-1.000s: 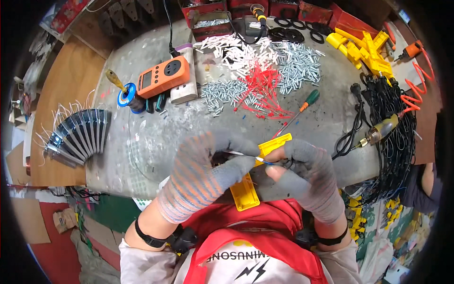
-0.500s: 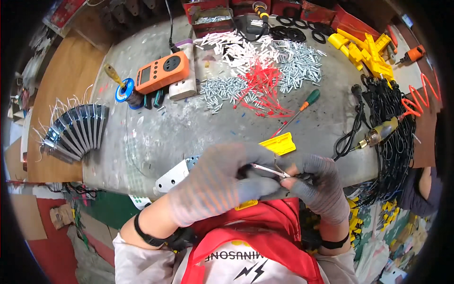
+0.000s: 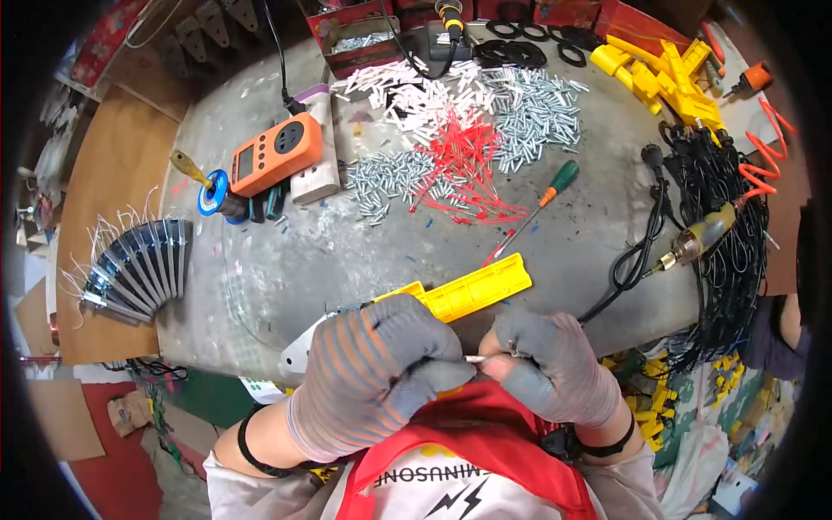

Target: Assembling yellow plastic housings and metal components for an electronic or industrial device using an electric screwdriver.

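My left hand, in a grey striped glove, is closed with thumb and finger pressed together. Facing it, my right hand is pinched in the same way. A short, thin white piece bridges the small gap between my fingertips, gripped from both sides; most of it is hidden, so its exact kind cannot be made out. Just beyond my hands lies a long yellow plastic housing. A white plate with a hole is partly covered by my left hand.
Farther back are piles of silver screws, white sleeves and red-tipped wires. A screwdriver lies right of centre. Black cables and an air screwdriver occupy the right; an orange meter and solder spool stand left.
My hands have come down toward my body and turned, with the white piece now level between them. More of the yellow housing shows beyond them. The whole view has shifted slightly.
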The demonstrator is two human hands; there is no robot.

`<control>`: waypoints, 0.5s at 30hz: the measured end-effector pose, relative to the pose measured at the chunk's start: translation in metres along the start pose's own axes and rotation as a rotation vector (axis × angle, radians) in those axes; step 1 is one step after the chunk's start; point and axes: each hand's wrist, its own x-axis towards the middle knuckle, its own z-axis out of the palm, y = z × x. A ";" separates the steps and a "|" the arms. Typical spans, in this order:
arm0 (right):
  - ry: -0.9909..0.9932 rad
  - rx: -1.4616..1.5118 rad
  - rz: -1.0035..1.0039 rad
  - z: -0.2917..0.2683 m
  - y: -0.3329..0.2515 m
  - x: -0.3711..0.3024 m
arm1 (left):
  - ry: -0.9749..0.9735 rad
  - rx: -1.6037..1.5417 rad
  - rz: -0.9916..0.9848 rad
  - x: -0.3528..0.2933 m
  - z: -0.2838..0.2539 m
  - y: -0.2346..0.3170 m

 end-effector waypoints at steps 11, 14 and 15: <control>0.481 0.483 0.058 0.011 0.021 -0.014 | 0.005 0.309 0.085 0.076 -0.001 -0.056; 0.529 0.721 -0.011 0.014 0.047 -0.021 | -0.176 0.723 0.251 0.101 0.016 -0.066; 0.469 0.738 -0.077 0.014 0.053 -0.021 | -0.240 0.828 0.219 0.104 0.022 -0.068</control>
